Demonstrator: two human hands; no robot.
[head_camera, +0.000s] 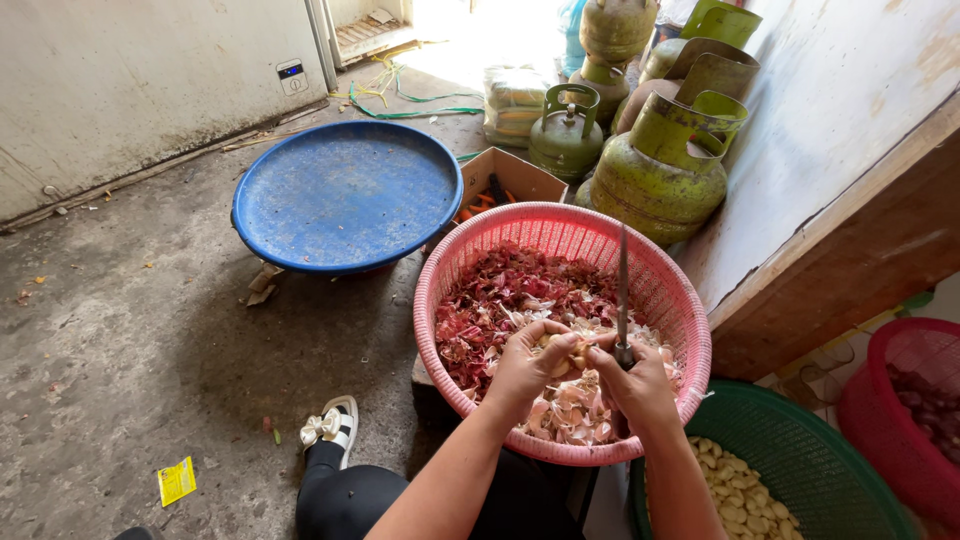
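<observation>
Down by the person's knee, the left hand (527, 368) pinches a garlic clove (572, 352) while the right hand (640, 382) grips a knife (622, 295), blade up, over the pink basket (680, 300) of peels; blue tub (345, 195) and green gas cylinders (660, 170) stand beyond.

1. The left hand (527, 368) pinches a pale garlic clove (572, 352).
2. The right hand (640, 385) grips a thin-bladed knife (622, 300), tip up, touching the clove.
3. Below both: a round pink plastic basket (672, 290) of red and white peelings (500, 295).
4. Right of the grip: a green basket (800, 450) of peeled cloves (735, 495).
</observation>
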